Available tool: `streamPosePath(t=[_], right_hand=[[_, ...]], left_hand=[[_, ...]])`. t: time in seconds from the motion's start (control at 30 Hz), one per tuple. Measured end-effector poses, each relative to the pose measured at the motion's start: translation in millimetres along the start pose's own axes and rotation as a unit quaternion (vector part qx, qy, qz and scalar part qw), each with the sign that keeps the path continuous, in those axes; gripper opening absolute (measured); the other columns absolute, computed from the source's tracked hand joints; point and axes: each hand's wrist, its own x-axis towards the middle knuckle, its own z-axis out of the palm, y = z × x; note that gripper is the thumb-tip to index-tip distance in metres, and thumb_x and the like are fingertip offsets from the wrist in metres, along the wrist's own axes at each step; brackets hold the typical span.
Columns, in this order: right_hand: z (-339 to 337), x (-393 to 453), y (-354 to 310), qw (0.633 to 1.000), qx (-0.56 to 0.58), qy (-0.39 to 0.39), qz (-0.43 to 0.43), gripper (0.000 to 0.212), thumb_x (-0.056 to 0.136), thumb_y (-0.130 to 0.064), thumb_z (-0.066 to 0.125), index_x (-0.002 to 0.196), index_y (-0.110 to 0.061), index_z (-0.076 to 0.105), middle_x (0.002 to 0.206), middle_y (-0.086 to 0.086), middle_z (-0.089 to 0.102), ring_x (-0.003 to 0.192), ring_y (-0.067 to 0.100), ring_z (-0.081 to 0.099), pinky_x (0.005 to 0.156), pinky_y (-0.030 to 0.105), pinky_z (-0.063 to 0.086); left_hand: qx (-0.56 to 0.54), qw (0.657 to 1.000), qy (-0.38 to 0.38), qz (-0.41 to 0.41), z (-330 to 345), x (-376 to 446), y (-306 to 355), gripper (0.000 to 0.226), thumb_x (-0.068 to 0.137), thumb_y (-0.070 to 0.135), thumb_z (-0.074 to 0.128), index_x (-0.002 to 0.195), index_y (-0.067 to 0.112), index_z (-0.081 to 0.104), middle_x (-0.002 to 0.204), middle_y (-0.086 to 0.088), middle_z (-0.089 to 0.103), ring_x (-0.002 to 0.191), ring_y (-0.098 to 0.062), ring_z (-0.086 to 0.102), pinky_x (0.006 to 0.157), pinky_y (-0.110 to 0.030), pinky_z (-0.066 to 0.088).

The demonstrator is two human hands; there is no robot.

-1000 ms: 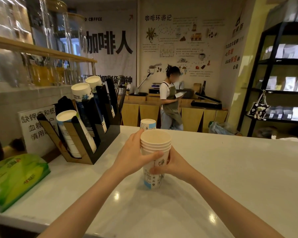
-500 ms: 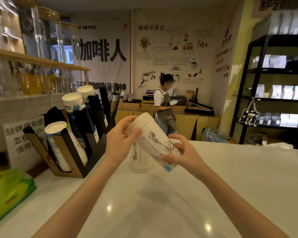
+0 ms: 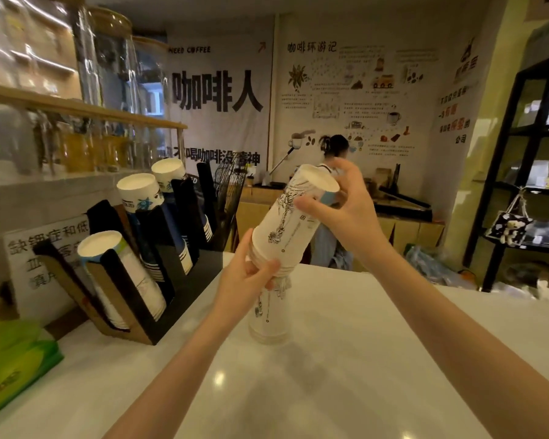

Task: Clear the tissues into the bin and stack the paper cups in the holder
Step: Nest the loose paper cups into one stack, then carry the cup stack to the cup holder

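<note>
I hold a stack of white paper cups tipped over, rims down-left and base up-right, above the white counter. My left hand grips the rim end. My right hand grips the base end. Below the stack, an upside-down paper cup stands on the counter, partly hidden by my left hand. To the left stands the black and brown cup holder, with slanted rows of stacked cups base-up in its slots. No tissues or bin are visible.
A green tissue pack lies at the counter's left edge. A printed sign stands behind the holder, with glass jars on a wooden shelf above. A person stands at the back counter. Black shelving fills the right.
The cup stack went from upright to fully tipped over, base now up and to the right. Both hands rose with it. The single cup on the counter stayed put.
</note>
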Motion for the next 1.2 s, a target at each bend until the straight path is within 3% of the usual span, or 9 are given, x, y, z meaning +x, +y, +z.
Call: streamPosePath(t=[0.1, 0.17, 0.3, 0.43, 0.53, 0.6, 0.77, 0.97, 1.2], right_hand=[[17, 8, 16, 0.999, -0.029, -0.037, 0.0, 0.082, 0.072, -0.029, 0.075, 0.138, -0.022, 0.029, 0.121, -0.007, 0.048, 0.109, 0.008, 0.047, 0.082, 0.018, 0.048], [28, 8, 29, 0.996, -0.056, -0.065, -0.004, 0.083, 0.072, -0.028, 0.075, 0.14, -0.021, 0.027, 0.129, -0.002, 0.049, 0.109, 0.007, 0.044, 0.079, 0.014, 0.044], [52, 1, 63, 0.991, -0.078, -0.105, 0.029, 0.085, 0.071, -0.033, 0.074, 0.141, -0.022, 0.027, 0.14, 0.008, 0.047, 0.119, 0.02, 0.051, 0.089, 0.03, 0.049], [58, -6, 90, 0.987, -0.072, -0.127, 0.07, 0.082, 0.072, -0.035, 0.074, 0.139, -0.023, 0.03, 0.14, 0.008, 0.047, 0.119, 0.024, 0.053, 0.088, 0.032, 0.049], [60, -12, 96, 0.988, -0.063, -0.118, 0.073, 0.072, 0.074, -0.036, 0.072, 0.135, -0.021, 0.038, 0.134, 0.005, 0.053, 0.116, 0.022, 0.055, 0.085, 0.03, 0.051], [63, -18, 101, 0.989, -0.07, -0.111, 0.061, 0.065, 0.076, -0.037, 0.069, 0.133, -0.02, 0.043, 0.13, 0.004, 0.056, 0.111, 0.017, 0.055, 0.081, 0.028, 0.052], [66, -23, 108, 0.988, -0.074, -0.12, 0.067, 0.062, 0.08, -0.041, 0.064, 0.134, -0.026, 0.038, 0.127, 0.004, 0.058, 0.103, 0.016, 0.056, 0.08, 0.032, 0.054], [60, -16, 116, 0.99, 0.02, -0.075, 0.119, 0.06, 0.079, -0.035, 0.067, 0.133, -0.024, 0.042, 0.124, 0.002, 0.058, 0.102, 0.014, 0.057, 0.068, 0.015, 0.049], [52, -8, 141, 0.959, 0.152, 0.024, 0.24, 0.052, 0.083, -0.034, 0.062, 0.13, -0.022, 0.044, 0.12, 0.004, 0.055, 0.1, 0.018, 0.06, 0.068, 0.033, 0.054]], left_hand=[[0.055, 0.996, 0.002, -0.074, 1, 2, -18, 0.07, 0.083, 0.026, 0.059, 0.14, 0.033, 0.018, 0.097, -0.002, 0.066, 0.071, -0.007, 0.061, 0.051, -0.014, 0.047], [0.073, 0.991, -0.006, -0.11, 5, 0, -29, 0.074, 0.082, 0.029, 0.06, 0.142, 0.028, 0.015, 0.097, -0.003, 0.068, 0.07, -0.007, 0.061, 0.056, -0.017, 0.045], [0.09, 0.982, -0.006, -0.163, 9, -2, -57, 0.074, 0.081, 0.033, 0.061, 0.141, 0.026, 0.019, 0.117, -0.011, 0.064, 0.07, -0.009, 0.063, 0.055, -0.017, 0.048], [0.104, 0.975, 0.006, -0.197, 8, -3, -77, 0.068, 0.08, 0.03, 0.063, 0.138, 0.024, 0.028, 0.114, -0.01, 0.064, 0.094, -0.019, 0.063, 0.075, -0.029, 0.054], [0.152, 0.971, 0.007, -0.183, 7, -4, -83, 0.07, 0.077, 0.034, 0.066, 0.136, 0.025, 0.031, 0.084, 0.004, 0.061, 0.075, -0.008, 0.058, 0.06, -0.018, 0.047], [0.207, 0.961, 0.01, -0.183, 6, -4, -88, 0.071, 0.072, 0.043, 0.068, 0.133, 0.028, 0.034, 0.094, 0.006, 0.059, 0.077, -0.006, 0.054, 0.063, -0.019, 0.047], [0.308, 0.932, -0.015, -0.192, 6, -8, -106, 0.1, 0.056, 0.069, 0.064, 0.138, 0.03, 0.024, 0.136, -0.002, 0.047, 0.121, -0.021, 0.045, 0.101, -0.046, 0.042], [0.318, 0.938, -0.043, -0.128, 15, -10, -116, 0.095, 0.055, 0.067, 0.065, 0.133, 0.034, 0.023, 0.132, 0.009, 0.053, 0.115, -0.013, 0.053, 0.098, -0.04, 0.046], [0.232, 0.967, 0.033, -0.096, 7, -13, -119, 0.08, 0.061, 0.051, 0.073, 0.13, 0.035, 0.036, 0.129, 0.011, 0.052, 0.118, -0.008, 0.047, 0.096, -0.028, 0.042]])
